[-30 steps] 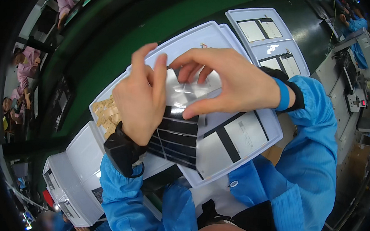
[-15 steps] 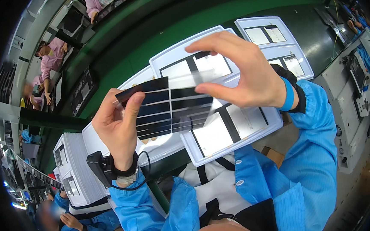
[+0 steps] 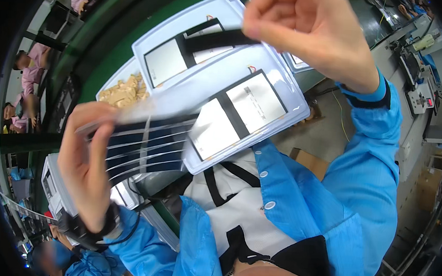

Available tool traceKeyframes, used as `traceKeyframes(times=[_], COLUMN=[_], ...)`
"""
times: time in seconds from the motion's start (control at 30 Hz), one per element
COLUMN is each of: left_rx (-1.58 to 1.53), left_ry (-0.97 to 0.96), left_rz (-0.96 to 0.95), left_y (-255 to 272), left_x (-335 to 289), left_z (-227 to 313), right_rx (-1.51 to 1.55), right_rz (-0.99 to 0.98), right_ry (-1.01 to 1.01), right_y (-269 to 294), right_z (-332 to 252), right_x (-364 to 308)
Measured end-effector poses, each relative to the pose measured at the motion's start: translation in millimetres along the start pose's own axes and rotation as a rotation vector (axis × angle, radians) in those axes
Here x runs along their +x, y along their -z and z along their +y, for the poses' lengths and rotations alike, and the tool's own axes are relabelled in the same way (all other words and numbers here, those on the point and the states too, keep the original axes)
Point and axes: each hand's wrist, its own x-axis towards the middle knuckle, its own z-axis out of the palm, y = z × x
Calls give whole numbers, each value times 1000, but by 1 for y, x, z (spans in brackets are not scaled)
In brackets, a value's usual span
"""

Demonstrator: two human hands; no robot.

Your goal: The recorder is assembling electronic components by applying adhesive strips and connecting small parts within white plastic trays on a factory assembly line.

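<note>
My left hand (image 3: 87, 151) is closed on one end of a flexible sheet of black adhesive strips (image 3: 151, 151), with pale lines between the strips. The sheet is blurred and slants over the trays. Farther off, my right hand (image 3: 310, 34) pinches the end of a single black strip (image 3: 220, 39), which reaches left above the far tray and is apart from the sheet. Below lie flat battery packs with white labels and black middle bands: one pack (image 3: 254, 102) in the near white tray (image 3: 297, 111), another (image 3: 164, 65) in the far tray (image 3: 139, 55).
A heap of small tan pieces (image 3: 127, 91) lies in a tray beyond my left hand. Stacked white trays (image 3: 51, 180) stand at the left. A cardboard box (image 3: 311, 162) is on the floor by my right sleeve. People in pink (image 3: 34, 63) work across the green bench.
My right hand has moved up and away from the sheet, now with a separate black strip in its fingers. My left hand and the sheet have shifted left, and the view has shifted.
</note>
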Motion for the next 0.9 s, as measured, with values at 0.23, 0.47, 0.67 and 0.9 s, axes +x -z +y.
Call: traceKeyframes(times=[0.23,0.47,0.67,0.9], left_rx=[53,82,338,488], left_ry=[93,-105,-190,-288], left_rz=[-241,-390,-523,-543], left_y=[25,-38,-38,-107], left_x=[-7,13,21,19], left_z=[23,14,34,-8], right_rx=[-25,-47,-78,-107], right_rz=[-311,-376,-352,-316], right_ry=[-500,-533,-547,-472], right_y=[-12,-15,-14,-15], right_z=[61,68,74,79], right_x=[-22,-13,-11,-12])
